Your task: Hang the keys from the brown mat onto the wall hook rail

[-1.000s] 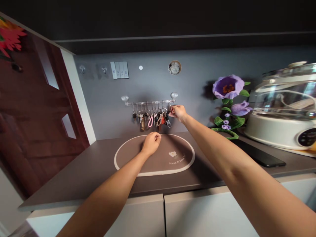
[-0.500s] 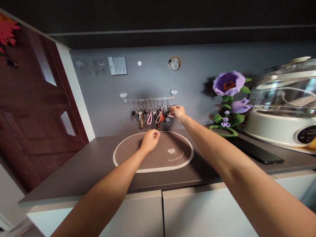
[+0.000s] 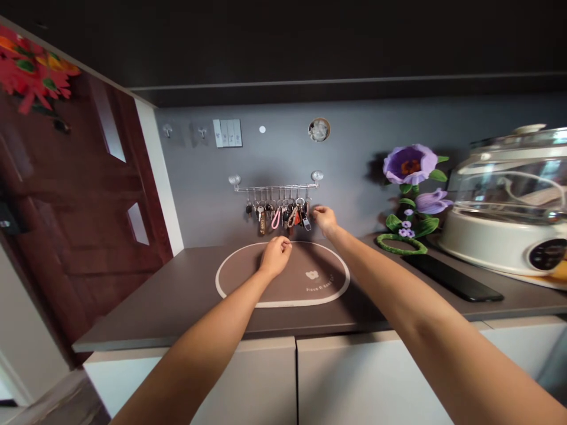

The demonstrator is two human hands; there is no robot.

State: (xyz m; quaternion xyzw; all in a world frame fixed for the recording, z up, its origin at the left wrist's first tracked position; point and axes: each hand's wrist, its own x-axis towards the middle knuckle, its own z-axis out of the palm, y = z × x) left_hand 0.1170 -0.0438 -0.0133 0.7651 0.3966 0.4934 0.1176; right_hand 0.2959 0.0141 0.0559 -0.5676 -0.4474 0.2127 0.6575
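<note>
My right hand (image 3: 325, 221) is beside the right end of a clear wall rail (image 3: 277, 188). Its fingers are bent, with a small gap at the tips and nothing visible between them. Several bunches of keys hang from the rail's hooks, among them a pink strap (image 3: 276, 219), a brown tag (image 3: 262, 223) and a keychain with a silver clip (image 3: 306, 223) nearest that hand. Lower down, my left hand (image 3: 276, 257) is held over the brown oval mat (image 3: 248, 283), loosely curled, with nothing seen in it.
Purple felt flowers (image 3: 411, 165), a black phone (image 3: 452, 277) and a white appliance with a clear cover (image 3: 491, 236) stand or lie on the right of the counter (image 3: 168, 295). A dark shelf (image 3: 310, 53) overhangs. Light switches (image 3: 228, 133) are on the wall.
My right hand has let go of the rightmost hanging keys and drawn slightly away to the right. My left hand stays over the mat. The camera view has shifted a little.
</note>
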